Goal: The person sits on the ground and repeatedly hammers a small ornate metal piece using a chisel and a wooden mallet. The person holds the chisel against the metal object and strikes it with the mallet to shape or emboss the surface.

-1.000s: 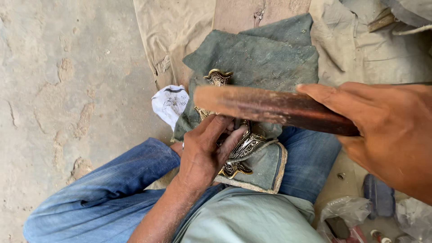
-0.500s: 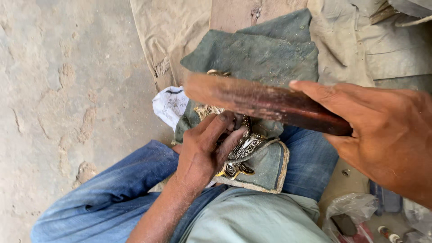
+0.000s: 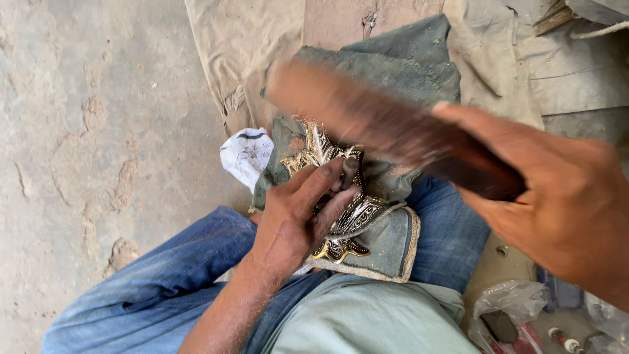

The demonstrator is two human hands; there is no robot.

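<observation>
Nearest the camera, the right hand [image 3: 563, 210] has its fingers wrapped tight around the butt of a reddish-brown wooden bat [image 3: 386, 128], which slants up and to the left over the lap and is blurred, so its far end is hard to make out. Below it, the left hand [image 3: 295, 219] lies flat with fingers together and stretched forward, pressing down on a gold, black and silver ornament [image 3: 347, 216], seemingly to keep it from shifting. The ornament rests on a folded grey-green cloth pad [image 3: 393, 246] set across the person's thigh in blue jeans [image 3: 144, 288], which appears to cushion it. Just left of the pad lies a crumpled white scrap [image 3: 246, 154] with dark line drawing. Farther off, dusty beige sacking [image 3: 242, 59] covers the rough concrete floor [image 3: 85, 131].
</observation>
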